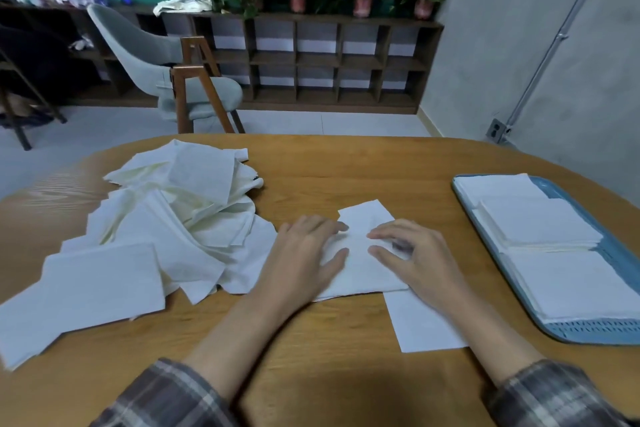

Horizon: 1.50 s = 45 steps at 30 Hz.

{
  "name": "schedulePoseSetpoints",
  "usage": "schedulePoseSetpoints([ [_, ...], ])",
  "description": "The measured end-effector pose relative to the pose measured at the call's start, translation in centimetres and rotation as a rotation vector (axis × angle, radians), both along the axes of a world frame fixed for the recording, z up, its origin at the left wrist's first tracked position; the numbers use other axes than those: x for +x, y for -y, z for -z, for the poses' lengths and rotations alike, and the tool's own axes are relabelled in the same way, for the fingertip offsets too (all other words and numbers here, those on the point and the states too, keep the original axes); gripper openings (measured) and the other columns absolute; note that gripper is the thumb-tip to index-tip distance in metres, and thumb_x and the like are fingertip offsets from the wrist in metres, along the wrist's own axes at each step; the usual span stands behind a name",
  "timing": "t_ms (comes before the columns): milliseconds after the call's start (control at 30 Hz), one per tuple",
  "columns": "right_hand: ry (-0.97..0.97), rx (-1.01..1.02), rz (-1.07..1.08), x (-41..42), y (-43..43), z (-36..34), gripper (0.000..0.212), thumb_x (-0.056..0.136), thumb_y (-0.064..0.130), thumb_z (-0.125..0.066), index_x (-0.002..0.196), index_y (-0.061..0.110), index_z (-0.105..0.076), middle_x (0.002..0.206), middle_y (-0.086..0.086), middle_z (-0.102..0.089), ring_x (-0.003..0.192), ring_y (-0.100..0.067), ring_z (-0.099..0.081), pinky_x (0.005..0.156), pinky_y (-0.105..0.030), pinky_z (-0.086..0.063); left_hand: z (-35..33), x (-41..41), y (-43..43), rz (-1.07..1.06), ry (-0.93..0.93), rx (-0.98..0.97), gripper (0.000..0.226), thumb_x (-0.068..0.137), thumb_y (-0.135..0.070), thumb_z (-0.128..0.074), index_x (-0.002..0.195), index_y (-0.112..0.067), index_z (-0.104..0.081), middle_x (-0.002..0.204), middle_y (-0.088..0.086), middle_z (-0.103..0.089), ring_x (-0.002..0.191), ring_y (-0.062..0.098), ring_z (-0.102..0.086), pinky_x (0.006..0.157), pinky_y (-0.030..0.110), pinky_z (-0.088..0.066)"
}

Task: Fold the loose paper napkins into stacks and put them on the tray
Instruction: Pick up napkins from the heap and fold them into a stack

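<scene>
While the oval wooden table (346, 163) carries every task item, its left half is taken up by the pile of loose napkins (173, 218), white sheets lying overlapped and partly crumpled, with several flat sheets spilling toward the near left edge. At the right edge of the table sits the blue tray (595, 329), a perforated rim visible along its near side. Three stacks of folded napkins lie on the tray in a row: the far stack (498, 187), the middle stack (540, 222) overlapping it, and the near stack (575, 284). Between pile and tray, at the table centre, lies the napkin being folded (360, 270), one corner pointing away from the person. Both forearms reach forward from plaid sleeves (166, 395) and converge on this napkin. The left hand (304, 250) lies palm down with fingers straight and together, pressing the napkin's left part, thumb spread toward the centre. The right hand (412, 253) is also palm down, fingers extended and slightly arched, fingertips resting on the napkin's right part, thumb apart from the fingers. Neither hand pinches the paper. A single flat sheet (422, 326) lies partly under the right forearm, just beside the central napkin.
</scene>
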State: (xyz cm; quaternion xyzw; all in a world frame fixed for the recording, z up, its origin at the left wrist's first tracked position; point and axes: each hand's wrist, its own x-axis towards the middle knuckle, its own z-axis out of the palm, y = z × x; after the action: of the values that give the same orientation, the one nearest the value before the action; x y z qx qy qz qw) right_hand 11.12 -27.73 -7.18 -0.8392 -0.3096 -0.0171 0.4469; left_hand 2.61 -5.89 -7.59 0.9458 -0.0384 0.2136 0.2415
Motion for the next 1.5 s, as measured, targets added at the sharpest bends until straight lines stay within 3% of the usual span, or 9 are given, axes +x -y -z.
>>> schedulePoseSetpoints([
  [200, 0.085, -0.009, 0.027, -0.1, -0.1, 0.1, 0.017, 0.089, 0.015, -0.084, 0.106, 0.019, -0.083, 0.110, 0.018, -0.076, 0.115, -0.003, -0.066, 0.094, -0.024, -0.053, 0.3, 1.6, -1.0, 0.023, -0.017, -0.039, 0.016, 0.092, -0.041, -0.076, 0.103, -0.030, -0.080, 0.102, -0.015, -0.070, 0.102, 0.006, -0.062, 0.090, 0.036, -0.037],
  [433, 0.118, -0.002, 0.035, 0.0, -0.4, 0.0, 0.014, 0.088, 0.015, -0.085, 0.101, 0.019, -0.083, 0.105, 0.018, -0.076, 0.110, -0.010, -0.068, 0.092, -0.035, -0.054, 0.0, 1.4, -0.8, 0.016, 0.084, -0.064, 0.004, 0.089, -0.023, -0.080, 0.089, -0.027, -0.080, 0.099, -0.015, -0.075, 0.095, 0.008, -0.066, 0.082, 0.034, -0.041],
  [633, 0.066, -0.010, 0.030, 0.3, -0.4, -0.3, 0.010, 0.088, 0.018, -0.085, 0.097, 0.020, -0.082, 0.098, 0.017, -0.074, 0.101, -0.010, -0.068, 0.091, -0.040, -0.055, -0.2, 1.4, -1.3, 0.074, -0.019, -0.146, 0.019, 0.089, -0.029, -0.083, 0.107, -0.026, -0.081, 0.101, -0.013, -0.075, 0.091, 0.004, -0.067, 0.084, 0.035, -0.053],
  [933, 0.226, -0.064, 0.023, 0.0, -0.4, -0.8, 0.014, 0.091, 0.012, -0.082, 0.103, 0.019, -0.083, 0.094, 0.014, -0.070, 0.096, -0.010, -0.058, 0.083, -0.022, -0.045, -0.2, 1.1, -0.9, 0.057, 0.006, -0.155, 0.014, 0.091, -0.033, -0.079, 0.104, -0.029, -0.082, 0.099, -0.015, -0.070, 0.093, 0.002, -0.066, 0.092, 0.048, -0.049],
  [1067, 0.043, 0.099, -0.048, -0.1, 0.1, -1.6, 0.015, 0.092, 0.010, -0.080, 0.099, 0.022, -0.083, 0.094, 0.010, -0.071, 0.096, -0.015, -0.065, 0.084, -0.019, -0.047, -1.0, 0.7, -0.8, 0.068, -0.018, -0.258, 0.029, 0.086, -0.043, -0.081, 0.113, -0.031, -0.079, 0.106, -0.017, -0.066, 0.104, 0.003, -0.065, 0.095, 0.039, -0.050],
  [1233, -0.346, 0.474, -0.089, 0.5, 1.0, -2.4, 0.023, 0.093, 0.004, -0.074, 0.109, 0.021, -0.076, 0.102, -0.002, -0.067, 0.094, -0.014, -0.068, 0.083, -0.022, -0.054, -2.9, 0.4, -1.3, 0.071, -0.165, -0.727, 0.005, 0.092, -0.026, -0.082, 0.089, -0.022, -0.081, 0.092, -0.006, -0.078, 0.088, 0.014, -0.074, 0.079, 0.039, -0.057],
  [1367, -0.438, 0.420, -0.214, 0.9, 0.5, -3.6, 0.030, 0.089, 0.017, -0.073, 0.119, 0.013, -0.068, 0.129, 0.005, -0.070, 0.112, -0.011, -0.071, 0.088, -0.024, -0.057, -3.2, 0.5, -1.3, 0.051, -0.120, -0.928, 0.008, 0.092, -0.021, -0.082, 0.089, -0.014, -0.080, 0.089, 0.010, -0.079, 0.080, 0.018, -0.072, 0.073, 0.038, -0.054],
  [1433, -0.435, 0.349, -0.242, 1.3, -0.3, -4.0, 0.025, 0.087, 0.019, -0.074, 0.111, 0.011, -0.074, 0.109, 0.012, -0.075, 0.093, -0.002, -0.070, 0.078, -0.015, -0.052, -3.2, 0.5, -1.1, 0.008, -0.074, -0.972, 0.008, 0.092, -0.020, -0.082, 0.089, -0.013, -0.080, 0.088, 0.011, -0.078, 0.077, 0.017, -0.070, 0.072, 0.037, -0.053],
  [1500, -0.454, 0.340, -0.213, 1.5, -0.9, -3.7, 0.021, 0.087, 0.020, -0.078, 0.107, 0.015, -0.080, 0.093, 0.002, -0.077, 0.080, -0.012, -0.069, 0.075, -0.018, -0.049, -3.2, 0.6, -0.9, -0.030, -0.047, -0.974, 0.006, 0.092, -0.021, -0.082, 0.090, -0.015, -0.081, 0.088, 0.007, -0.079, 0.079, 0.017, -0.072, 0.073, 0.038, -0.054],
])
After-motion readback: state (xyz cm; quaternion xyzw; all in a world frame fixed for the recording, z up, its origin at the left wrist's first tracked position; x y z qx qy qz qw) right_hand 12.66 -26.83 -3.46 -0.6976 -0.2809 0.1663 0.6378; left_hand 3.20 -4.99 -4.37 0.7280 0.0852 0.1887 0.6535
